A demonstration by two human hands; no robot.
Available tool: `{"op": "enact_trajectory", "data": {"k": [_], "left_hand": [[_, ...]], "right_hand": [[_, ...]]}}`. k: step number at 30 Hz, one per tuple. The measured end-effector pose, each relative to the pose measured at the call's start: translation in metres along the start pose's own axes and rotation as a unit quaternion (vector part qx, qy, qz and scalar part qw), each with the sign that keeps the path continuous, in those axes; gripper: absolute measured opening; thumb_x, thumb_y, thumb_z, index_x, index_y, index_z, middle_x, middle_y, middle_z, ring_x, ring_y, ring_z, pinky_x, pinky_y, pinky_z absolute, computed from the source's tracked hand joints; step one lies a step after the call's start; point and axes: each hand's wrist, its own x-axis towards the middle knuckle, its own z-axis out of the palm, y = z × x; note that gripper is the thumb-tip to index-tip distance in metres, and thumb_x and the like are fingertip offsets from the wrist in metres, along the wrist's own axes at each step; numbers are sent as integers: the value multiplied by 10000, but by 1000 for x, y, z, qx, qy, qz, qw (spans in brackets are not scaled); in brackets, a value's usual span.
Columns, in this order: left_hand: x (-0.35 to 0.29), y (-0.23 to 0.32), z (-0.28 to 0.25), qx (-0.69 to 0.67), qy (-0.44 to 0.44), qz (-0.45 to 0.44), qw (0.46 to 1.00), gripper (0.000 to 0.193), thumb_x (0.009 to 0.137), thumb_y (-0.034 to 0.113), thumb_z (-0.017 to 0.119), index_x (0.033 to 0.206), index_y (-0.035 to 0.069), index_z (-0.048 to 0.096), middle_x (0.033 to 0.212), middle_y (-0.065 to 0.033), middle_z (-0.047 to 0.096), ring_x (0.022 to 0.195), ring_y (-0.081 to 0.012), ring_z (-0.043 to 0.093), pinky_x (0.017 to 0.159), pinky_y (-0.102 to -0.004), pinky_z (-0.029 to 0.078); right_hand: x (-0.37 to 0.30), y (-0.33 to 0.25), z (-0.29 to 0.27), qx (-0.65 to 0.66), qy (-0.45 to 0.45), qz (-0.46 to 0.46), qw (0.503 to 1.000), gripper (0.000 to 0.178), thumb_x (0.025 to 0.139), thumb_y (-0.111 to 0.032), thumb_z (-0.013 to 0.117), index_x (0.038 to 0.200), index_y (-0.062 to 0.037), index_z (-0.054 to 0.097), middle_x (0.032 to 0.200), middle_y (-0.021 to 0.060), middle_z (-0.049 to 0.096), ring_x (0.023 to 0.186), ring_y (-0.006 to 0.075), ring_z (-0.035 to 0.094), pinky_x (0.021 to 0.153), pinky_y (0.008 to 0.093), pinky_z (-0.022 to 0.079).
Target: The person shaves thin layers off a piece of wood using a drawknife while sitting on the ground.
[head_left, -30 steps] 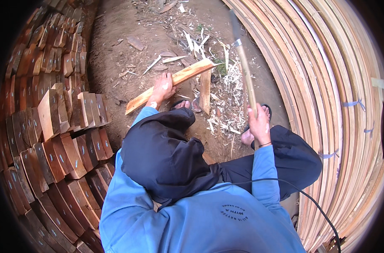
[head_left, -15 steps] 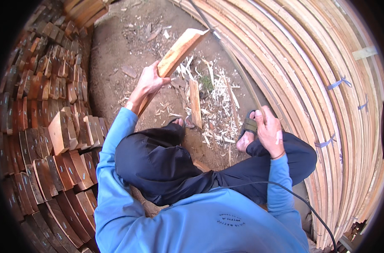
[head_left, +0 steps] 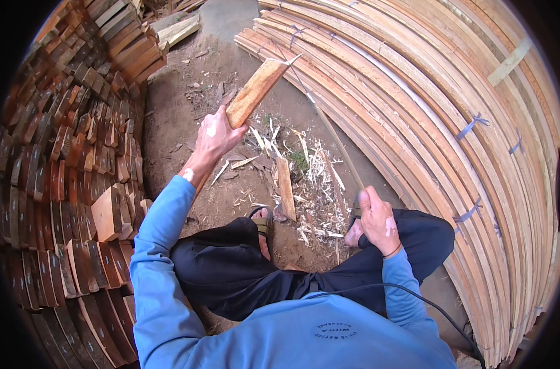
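Gripping snugly, the hands (head_left: 217, 134) clasp a rough-grained plank (head_left: 253, 93) (left) and a slender handle (head_left: 340, 146) (right).

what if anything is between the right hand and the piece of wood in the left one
Nothing visible blocks the way. Only the long-handled tool, gripped in the right hand, lies between it and the piece of wood in the left hand; whether tool and wood touch is unclear. The wood shavings lie on the ground.
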Motion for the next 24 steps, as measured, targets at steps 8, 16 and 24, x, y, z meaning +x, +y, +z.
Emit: {"op": "enact_trajectory", "data": {"k": [8, 16, 24], "left_hand": [[-9, -7, -2, 157, -28, 14, 987, 625, 859, 476, 718, 1134, -70, 587, 944, -318, 704, 900, -463, 716, 803, -529, 572], [-11, -21, -1, 196, -20, 24, 980, 599, 868, 460, 714, 1136, -60, 586, 930, -288, 721, 882, -448, 726, 791, -523, 581], [-18, -37, 7, 202, -40, 40, 978, 498, 856, 397, 700, 1085, -22, 558, 827, -265, 720, 775, -433, 732, 723, -523, 588]], "right_hand": [[9, -2, 26, -89, 15, 18, 996, 354, 1096, -329, 409, 982, -29, 559, 874, 329, 634, 894, 548, 622, 818, 623, 465], [7, -3, 19, -115, -20, -6, 993, 391, 1090, -339, 424, 961, -13, 597, 891, 302, 664, 866, 532, 619, 783, 601, 484], [4, 24, 58, -161, 29, -16, 986, 439, 1096, -356, 393, 1018, 12, 619, 878, 344, 661, 951, 553, 613, 983, 604, 423]]}}
